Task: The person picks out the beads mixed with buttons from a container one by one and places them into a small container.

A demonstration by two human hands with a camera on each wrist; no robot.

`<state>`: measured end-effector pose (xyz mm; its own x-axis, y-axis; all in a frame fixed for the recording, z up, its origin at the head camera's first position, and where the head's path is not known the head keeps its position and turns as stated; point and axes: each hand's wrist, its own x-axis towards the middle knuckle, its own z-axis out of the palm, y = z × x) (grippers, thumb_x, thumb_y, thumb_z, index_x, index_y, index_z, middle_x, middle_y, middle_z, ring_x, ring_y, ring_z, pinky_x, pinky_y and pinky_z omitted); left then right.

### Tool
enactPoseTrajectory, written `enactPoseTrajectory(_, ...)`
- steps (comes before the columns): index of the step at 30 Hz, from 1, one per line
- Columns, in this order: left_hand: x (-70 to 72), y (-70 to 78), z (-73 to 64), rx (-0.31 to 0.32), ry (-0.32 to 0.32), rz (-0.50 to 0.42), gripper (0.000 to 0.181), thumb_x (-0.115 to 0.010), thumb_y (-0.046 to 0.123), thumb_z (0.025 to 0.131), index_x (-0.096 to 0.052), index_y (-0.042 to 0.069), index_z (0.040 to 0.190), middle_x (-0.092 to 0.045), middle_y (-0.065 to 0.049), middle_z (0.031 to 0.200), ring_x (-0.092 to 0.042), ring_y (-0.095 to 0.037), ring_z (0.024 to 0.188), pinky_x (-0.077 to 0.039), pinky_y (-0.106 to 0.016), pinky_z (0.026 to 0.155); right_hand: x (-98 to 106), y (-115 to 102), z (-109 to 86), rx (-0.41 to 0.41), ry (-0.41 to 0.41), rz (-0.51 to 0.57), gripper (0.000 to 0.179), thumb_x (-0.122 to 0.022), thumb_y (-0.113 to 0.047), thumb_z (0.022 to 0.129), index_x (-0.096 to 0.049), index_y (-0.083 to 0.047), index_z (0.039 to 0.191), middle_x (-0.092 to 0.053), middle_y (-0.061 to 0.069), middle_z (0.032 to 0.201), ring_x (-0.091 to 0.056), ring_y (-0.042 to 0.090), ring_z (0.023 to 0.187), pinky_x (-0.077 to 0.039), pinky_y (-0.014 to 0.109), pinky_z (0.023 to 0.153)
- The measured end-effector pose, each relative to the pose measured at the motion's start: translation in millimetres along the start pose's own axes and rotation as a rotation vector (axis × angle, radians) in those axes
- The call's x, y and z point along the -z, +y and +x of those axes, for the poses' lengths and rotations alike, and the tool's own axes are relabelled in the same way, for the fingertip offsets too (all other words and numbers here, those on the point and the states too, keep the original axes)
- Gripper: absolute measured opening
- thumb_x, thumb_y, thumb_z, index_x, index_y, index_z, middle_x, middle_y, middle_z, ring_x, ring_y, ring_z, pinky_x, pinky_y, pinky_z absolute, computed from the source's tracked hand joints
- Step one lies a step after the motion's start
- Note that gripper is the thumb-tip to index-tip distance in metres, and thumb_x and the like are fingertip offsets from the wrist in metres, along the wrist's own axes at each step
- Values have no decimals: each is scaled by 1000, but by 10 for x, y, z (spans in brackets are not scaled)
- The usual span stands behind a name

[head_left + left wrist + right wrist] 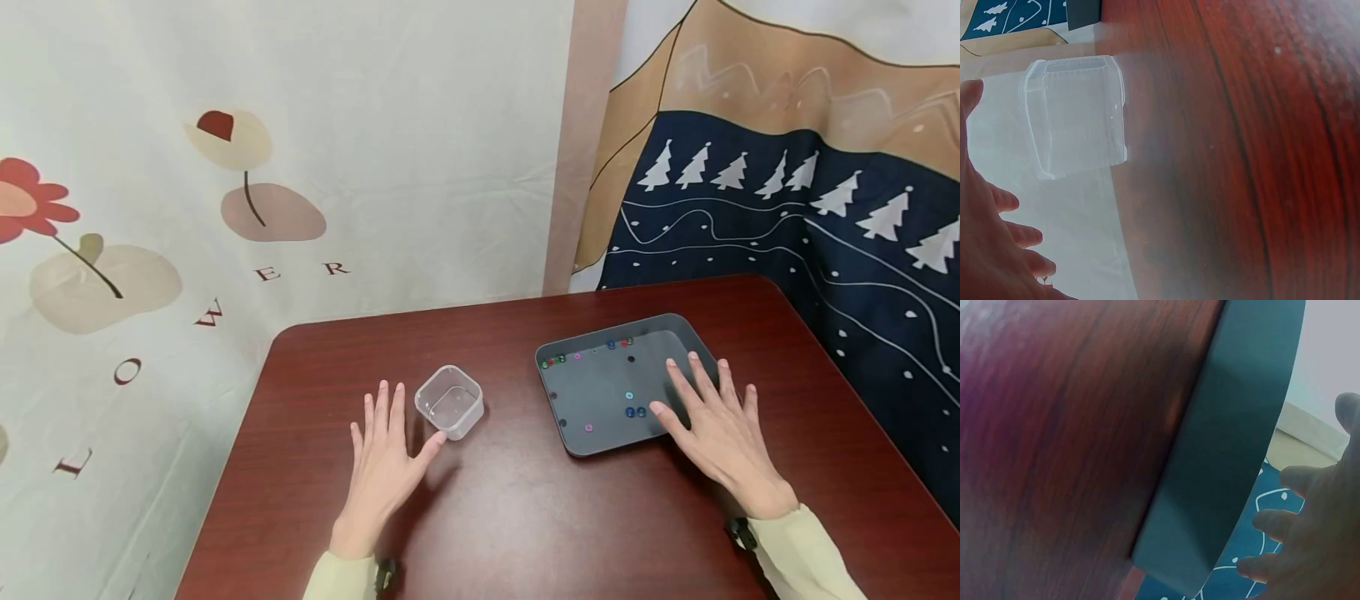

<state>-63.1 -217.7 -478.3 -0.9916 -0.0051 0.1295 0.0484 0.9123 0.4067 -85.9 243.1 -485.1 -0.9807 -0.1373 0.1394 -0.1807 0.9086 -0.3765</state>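
Note:
A clear plastic container [450, 403], square with rounded corners and no lid, stands on the table. My left hand [384, 471] hovers just left of it with straight, spread fingers, the thumb near its front edge; in the left wrist view the container [1079, 119] is apart from the hand [991, 219]. A shallow dark grey tray [600, 387] carries several small round pieces, among them blue beads [635, 412] and a pink ring [588, 427]. Over the tray's right end is my right hand [716, 433], fingers spread and holding nothing. From the right wrist, the tray's side wall [1216, 444] shows beside the fingers [1304, 481].
The dark red wooden table [517, 517] has rounded back corners. Behind it hangs a pale curtain [420, 167] with flower prints, and a navy cloth [750, 225] with white trees falls along the right side.

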Motion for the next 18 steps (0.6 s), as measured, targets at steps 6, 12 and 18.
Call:
enactPoseTrajectory(6, 3, -5, 0, 6, -8, -2, 102, -61, 67, 93, -20, 8, 166, -8, -14, 173, -1, -41, 158, -11, -77, 115, -10, -2, 4, 5, 2, -2, 80, -54, -55, 101, -29, -13, 165, -18, 26, 168, -4, 59, 151, 3, 82, 111)
enactPoseTrajectory(12, -7, 2, 1, -5, -4, -3, 103, -62, 67, 93, -20, 7, 166, -10, -17, 173, -3, -43, 158, -12, -77, 115, -20, -5, 2, 9, 5, -4, 79, -54, -55, 101, -30, -13, 164, -18, 26, 168, -4, 59, 151, 3, 82, 111)
enactPoseTrajectory(18, -10, 25, 13, -15, 8, -11, 102, -63, 65, 93, -21, 6, 165, -11, -16, 173, -3, -43, 158, -13, -76, 115, -25, -18, 16, 16, 12, 2, 80, -56, -54, 101, -30, -14, 164, -18, 26, 168, -4, 58, 152, 2, 81, 111)
